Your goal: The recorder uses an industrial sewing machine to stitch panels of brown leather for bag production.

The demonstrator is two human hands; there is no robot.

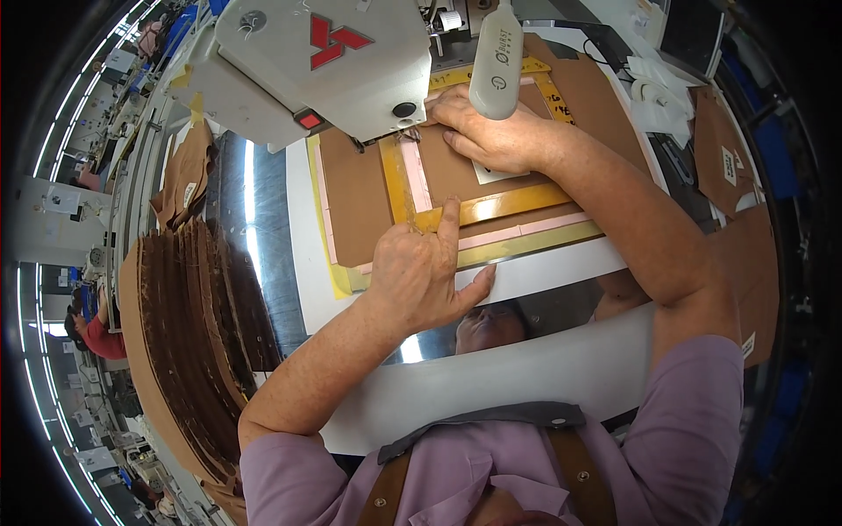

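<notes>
A white sewing machine head (351, 96) stands over a brown fabric panel (351, 202). On the panel lies an amber, see-through frame template (517, 204) with pink strips inside it. My left hand (412, 267) rests at the template's near left corner, index finger stretched onto it and thumb spread. Further back, my right hand (495, 136) lies on the panel inside the template, fingers reaching left toward the needle area. A hanging white device (497, 66) covers part of it. From under that hand shows a white label (495, 174). Neither hand grips anything.
A thick stack of brown pieces (189, 316) stands on the left. White sheeting (526, 279) lies under the panel, near a shiny metal surface (561, 311). More brown pieces (724, 158) lie at the right. Another person (101, 337) is far left.
</notes>
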